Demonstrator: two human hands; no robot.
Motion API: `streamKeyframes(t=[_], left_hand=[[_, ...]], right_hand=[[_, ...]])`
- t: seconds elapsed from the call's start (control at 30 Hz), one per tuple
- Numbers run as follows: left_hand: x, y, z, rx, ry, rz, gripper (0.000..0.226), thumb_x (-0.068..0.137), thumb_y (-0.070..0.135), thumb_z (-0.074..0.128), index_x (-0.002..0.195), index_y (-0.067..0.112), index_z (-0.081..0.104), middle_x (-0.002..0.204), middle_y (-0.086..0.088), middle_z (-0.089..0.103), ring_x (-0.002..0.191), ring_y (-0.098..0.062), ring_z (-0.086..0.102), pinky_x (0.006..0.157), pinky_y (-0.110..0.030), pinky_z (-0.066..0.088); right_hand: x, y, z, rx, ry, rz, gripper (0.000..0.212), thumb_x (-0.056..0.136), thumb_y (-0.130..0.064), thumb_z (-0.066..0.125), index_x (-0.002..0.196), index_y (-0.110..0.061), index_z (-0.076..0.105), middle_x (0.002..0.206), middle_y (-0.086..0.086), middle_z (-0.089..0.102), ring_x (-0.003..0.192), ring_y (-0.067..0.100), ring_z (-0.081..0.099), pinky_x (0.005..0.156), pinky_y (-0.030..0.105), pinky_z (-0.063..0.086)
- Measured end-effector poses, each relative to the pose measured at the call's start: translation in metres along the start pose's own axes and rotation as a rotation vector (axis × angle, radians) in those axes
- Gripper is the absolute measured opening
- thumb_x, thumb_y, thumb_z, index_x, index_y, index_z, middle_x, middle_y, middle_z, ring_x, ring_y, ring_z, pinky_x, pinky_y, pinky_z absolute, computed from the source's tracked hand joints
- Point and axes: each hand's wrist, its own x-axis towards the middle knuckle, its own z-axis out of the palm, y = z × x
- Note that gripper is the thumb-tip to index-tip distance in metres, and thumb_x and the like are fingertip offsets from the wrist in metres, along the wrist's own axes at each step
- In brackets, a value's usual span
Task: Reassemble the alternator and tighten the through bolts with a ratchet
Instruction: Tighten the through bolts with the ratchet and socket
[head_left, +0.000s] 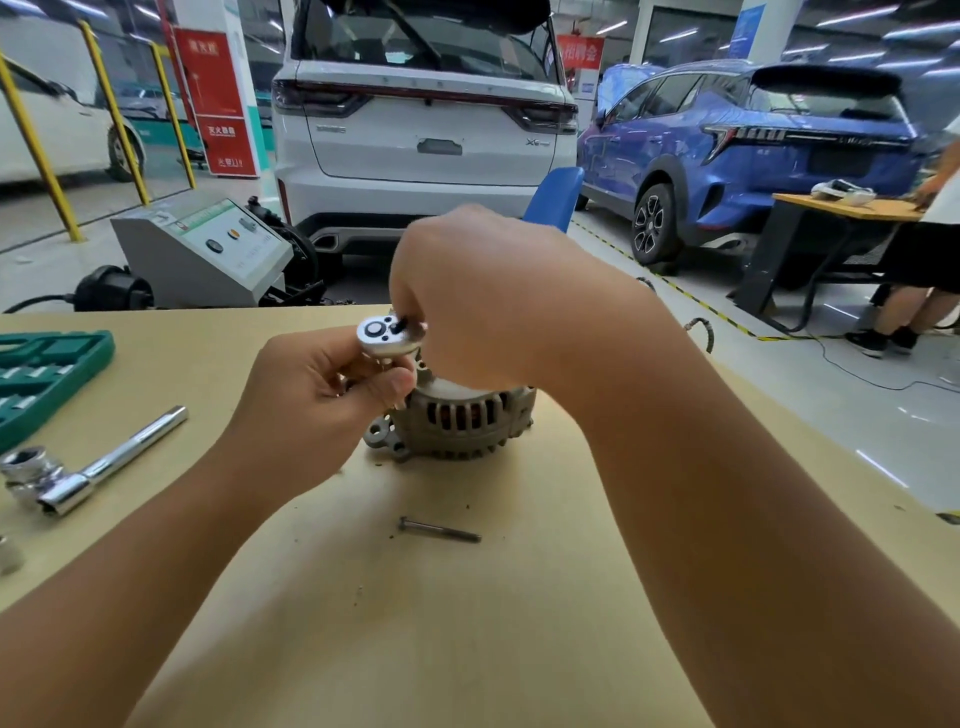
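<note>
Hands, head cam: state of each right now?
Left hand: fingers curled, gripping just under the ratchet head above the alternator.
Right hand: fingers curled onto the ratchet, thumb at its black lever.

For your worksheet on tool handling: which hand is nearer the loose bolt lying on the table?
Left. The left hand is up and left of the bolt; the right hand is higher, above the alternator.

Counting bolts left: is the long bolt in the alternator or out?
Out: the through bolt lies flat on the table, nearer the camera than the alternator.
</note>
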Motion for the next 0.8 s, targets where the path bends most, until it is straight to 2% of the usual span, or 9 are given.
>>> streamKeyframes(t=[0.1, 0.17, 0.2, 0.27, 0.33, 0.43, 0.53, 0.67, 0.8], left_hand=[[0.001, 0.0, 0.0, -0.03, -0.019, -0.039, 0.028, 0.09, 0.001, 0.076, 0.094, 0.029, 0.078, 0.084, 0.012, 0.077, 0.067, 0.001, 0.066, 0.066, -0.009, 0.05], [0.0, 0.002, -0.002, -0.094, -0.038, -0.036, 0.045, 0.09, -0.004, 0.073, 0.09, 0.04, 0.079, 0.08, 0.02, 0.076, 0.066, 0.004, 0.067, 0.063, -0.009, 0.05], [-0.001, 0.001, -0.003, -0.132, -0.051, -0.036, 0.05, 0.09, -0.004, 0.073, 0.087, 0.045, 0.079, 0.081, 0.022, 0.076, 0.067, 0.002, 0.069, 0.064, -0.014, 0.054], [0.0, 0.0, -0.006, -0.201, -0.057, -0.076, 0.04, 0.089, 0.008, 0.076, 0.088, 0.047, 0.08, 0.084, 0.015, 0.078, 0.067, -0.026, 0.07, 0.064, -0.041, 0.058], [0.0, -0.009, -0.012, -0.193, -0.099, -0.124, 0.017, 0.087, 0.029, 0.085, 0.097, 0.041, 0.081, 0.095, 0.008, 0.08, 0.063, -0.05, 0.059, 0.061, -0.065, 0.053], [0.0, -0.014, -0.015, -0.016, -0.064, -0.08, 0.015, 0.079, 0.039, 0.089, 0.09, 0.04, 0.079, 0.093, 0.009, 0.077, 0.057, -0.027, 0.057, 0.048, -0.048, 0.045], [-0.005, -0.017, -0.012, 0.206, -0.032, 0.013, 0.024, 0.073, 0.023, 0.094, 0.087, 0.033, 0.076, 0.095, 0.009, 0.068, 0.088, -0.014, 0.061, 0.069, -0.021, 0.043], [-0.012, -0.022, -0.006, 0.36, -0.026, 0.099, 0.02, 0.072, 0.019, 0.096, 0.085, 0.02, 0.08, 0.103, 0.004, 0.063, 0.096, -0.02, 0.055, 0.086, -0.018, 0.04], [-0.014, -0.017, -0.001, 0.324, 0.022, 0.09, 0.014, 0.076, 0.03, 0.084, 0.078, 0.017, 0.08, 0.107, 0.003, 0.065, 0.1, -0.021, 0.056, 0.088, -0.014, 0.04]], right_hand=[[0.005, 0.002, 0.005, 0.018, 0.067, 0.003, 0.025, 0.089, -0.017, 0.066, 0.078, -0.022, 0.044, 0.077, -0.007, 0.043, 0.063, 0.01, 0.043, 0.053, 0.027, 0.034], [0.016, 0.005, 0.01, 0.059, -0.048, -0.044, 0.025, 0.097, -0.021, 0.061, 0.077, -0.026, 0.047, 0.076, -0.009, 0.042, 0.063, 0.007, 0.044, 0.052, 0.025, 0.037], [0.023, 0.007, 0.012, 0.106, -0.15, -0.053, 0.011, 0.103, -0.017, 0.054, 0.095, -0.024, 0.059, 0.082, -0.011, 0.042, 0.068, 0.005, 0.046, 0.056, 0.018, 0.04], [0.029, 0.009, 0.013, 0.145, -0.288, -0.05, 0.032, 0.108, -0.012, 0.044, 0.139, -0.01, 0.051, 0.1, -0.008, 0.043, 0.086, 0.009, 0.047, 0.057, 0.008, 0.037], [0.026, 0.012, 0.015, 0.09, -0.245, -0.082, 0.029, 0.103, -0.018, 0.052, 0.132, -0.016, 0.053, 0.105, -0.008, 0.049, 0.095, 0.015, 0.055, 0.068, 0.017, 0.044], [0.01, 0.014, 0.008, 0.097, -0.167, -0.092, 0.014, 0.096, -0.024, 0.064, 0.103, -0.018, 0.054, 0.094, 0.0, 0.055, 0.078, 0.023, 0.067, 0.06, 0.034, 0.061], [0.003, 0.026, -0.009, 0.18, -0.063, -0.032, 0.013, 0.096, -0.016, 0.063, 0.108, -0.011, 0.064, 0.087, 0.005, 0.06, 0.06, 0.017, 0.064, 0.039, 0.018, 0.051], [0.0, 0.033, -0.021, 0.244, 0.088, 0.008, 0.019, 0.094, -0.016, 0.064, 0.112, -0.012, 0.071, 0.086, 0.001, 0.062, 0.061, 0.013, 0.056, 0.043, 0.026, 0.049], [0.003, 0.031, -0.02, 0.259, 0.143, 0.012, 0.018, 0.092, -0.013, 0.064, 0.107, -0.01, 0.073, 0.088, 0.004, 0.065, 0.063, 0.016, 0.053, 0.049, 0.027, 0.048]])
